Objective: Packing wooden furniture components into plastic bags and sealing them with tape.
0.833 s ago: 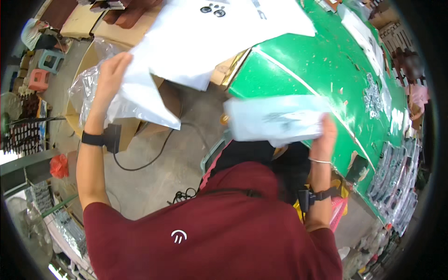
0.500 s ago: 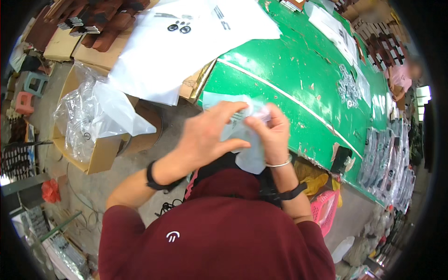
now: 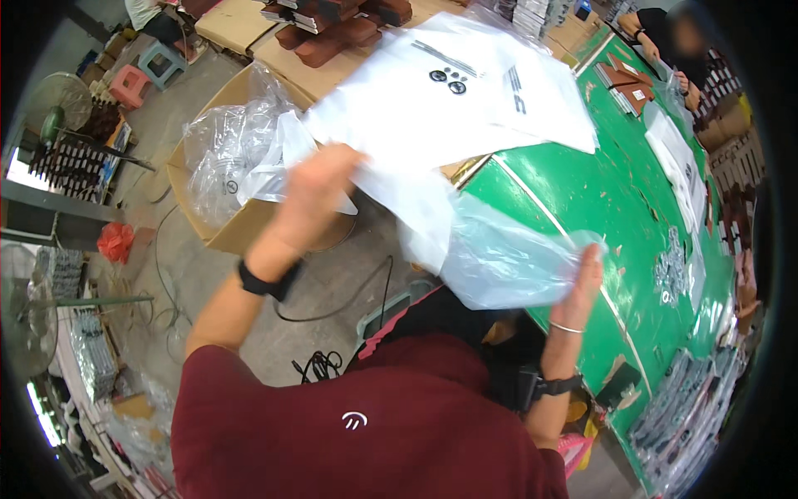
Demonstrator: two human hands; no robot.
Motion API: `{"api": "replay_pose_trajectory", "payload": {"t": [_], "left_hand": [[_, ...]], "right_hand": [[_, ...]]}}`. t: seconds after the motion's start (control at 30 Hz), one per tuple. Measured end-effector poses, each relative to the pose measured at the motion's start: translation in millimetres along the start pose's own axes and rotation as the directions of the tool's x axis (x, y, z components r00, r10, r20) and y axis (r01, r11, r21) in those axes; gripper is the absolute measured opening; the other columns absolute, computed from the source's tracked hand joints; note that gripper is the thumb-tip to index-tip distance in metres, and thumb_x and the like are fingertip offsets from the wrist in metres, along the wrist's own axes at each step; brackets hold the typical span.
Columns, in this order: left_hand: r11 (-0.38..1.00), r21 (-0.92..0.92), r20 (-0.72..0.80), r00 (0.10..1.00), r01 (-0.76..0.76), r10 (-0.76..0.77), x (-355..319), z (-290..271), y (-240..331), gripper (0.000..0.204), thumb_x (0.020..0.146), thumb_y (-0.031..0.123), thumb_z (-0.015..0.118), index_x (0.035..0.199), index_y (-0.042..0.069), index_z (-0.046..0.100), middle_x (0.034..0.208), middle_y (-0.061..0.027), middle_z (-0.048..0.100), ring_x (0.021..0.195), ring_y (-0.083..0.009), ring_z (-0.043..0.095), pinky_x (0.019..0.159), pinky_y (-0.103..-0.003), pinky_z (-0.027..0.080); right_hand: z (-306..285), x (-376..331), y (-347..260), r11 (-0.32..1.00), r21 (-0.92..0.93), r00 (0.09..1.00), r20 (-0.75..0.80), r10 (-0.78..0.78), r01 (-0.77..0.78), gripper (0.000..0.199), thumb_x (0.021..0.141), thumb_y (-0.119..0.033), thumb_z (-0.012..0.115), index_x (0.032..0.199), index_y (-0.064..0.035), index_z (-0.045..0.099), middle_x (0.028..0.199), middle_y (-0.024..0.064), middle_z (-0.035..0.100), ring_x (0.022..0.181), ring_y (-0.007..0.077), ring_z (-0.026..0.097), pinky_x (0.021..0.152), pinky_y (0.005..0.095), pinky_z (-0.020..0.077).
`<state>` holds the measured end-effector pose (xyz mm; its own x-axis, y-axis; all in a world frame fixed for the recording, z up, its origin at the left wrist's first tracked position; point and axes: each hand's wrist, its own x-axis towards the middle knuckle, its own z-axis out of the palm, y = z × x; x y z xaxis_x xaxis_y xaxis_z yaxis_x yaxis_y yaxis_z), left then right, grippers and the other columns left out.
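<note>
Hands above the green table [image 3: 582, 200]: left hand [image 3: 312, 195] gripping a white plastic sheet [image 3: 449, 108], right hand [image 3: 582, 279] pinching a clear plastic bag [image 3: 507, 262] over the table edge

L hand [image 3: 320, 187] moved apart from R hand [image 3: 586, 279]; clear bag [image 3: 507, 262] spread.

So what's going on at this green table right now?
A person in a dark red shirt is handling plastic bags. The right hand holds a clear plastic bag over the edge of the green table, while the left hand grips white plastic bags. A bag-lined cardboard box stands on the floor.
</note>
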<state>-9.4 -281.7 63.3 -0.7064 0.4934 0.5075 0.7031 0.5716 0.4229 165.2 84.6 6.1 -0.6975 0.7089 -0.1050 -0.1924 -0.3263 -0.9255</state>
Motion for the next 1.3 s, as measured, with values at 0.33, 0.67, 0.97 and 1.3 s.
{"api": "replay_pose_trajectory", "payload": {"t": [0.33,0.67,0.97,1.3], "left_hand": [[0.497,0.856,-0.119,0.989,0.145,-0.083,-28.1,-124.8,-232.5,0.014,0.096,0.014,0.054,0.104,0.005,0.061,0.103,-0.019,0.065,0.093,-0.0403,0.062,0.08,-0.05,0.05],[0.643,0.765,0.299,0.864,0.037,-0.405,-14.4,-97.3,-236.6,0.027,0.084,0.03,0.072,0.097,0.006,0.072,0.087,-0.0214,0.07,0.083,-0.04,0.067,0.074,-0.05,0.052],[0.654,-0.733,0.323,0.751,-0.187,0.576,126.0,133.0,138.9,0.113,0.074,0.035,0.088,0.162,0.008,0.021,0.168,-0.0149,0.019,0.155,-0.0291,0.016,0.124,-0.046,0.019],[0.492,-0.754,0.636,0.296,0.435,0.712,119.9,197.0,196.0,0.068,0.084,0.046,0.079,0.132,0.003,0.057,0.118,-0.0098,0.066,0.111,-0.023,0.061,0.092,-0.037,0.049]], "right_hand": [[-146.7,67.9,-27.4,0.885,-0.443,0.931,-0.246,-0.269,0.139,0.023,0.102,-0.03,0.064,0.111,-0.0092,0.068,0.087,-0.0054,0.06,0.074,0.0035,0.049,0.065,0.0205,0.0373],[-153.4,79.5,-47.9,0.852,-0.488,0.965,-0.071,-0.254,0.189,0.03,0.102,-0.022,0.063,0.127,-0.0064,0.069,0.084,-0.0104,0.057,0.073,0.0008,0.046,0.065,0.0192,0.0376],[-69.1,22.7,-133.2,0.684,-0.633,0.9,0.428,-0.08,0.362,0.029,0.096,-0.01,0.063,0.121,0.0014,0.071,0.096,-0.0015,0.068,0.082,0.0065,0.057,0.072,0.0227,0.0466],[-112.5,27.0,-171.7,0.834,-0.468,0.938,0.309,-0.156,0.293,0.026,0.098,-0.01,0.06,0.118,0.0017,0.071,0.098,0.0004,0.071,0.089,0.0068,0.061,0.078,0.023,0.0477]]}}
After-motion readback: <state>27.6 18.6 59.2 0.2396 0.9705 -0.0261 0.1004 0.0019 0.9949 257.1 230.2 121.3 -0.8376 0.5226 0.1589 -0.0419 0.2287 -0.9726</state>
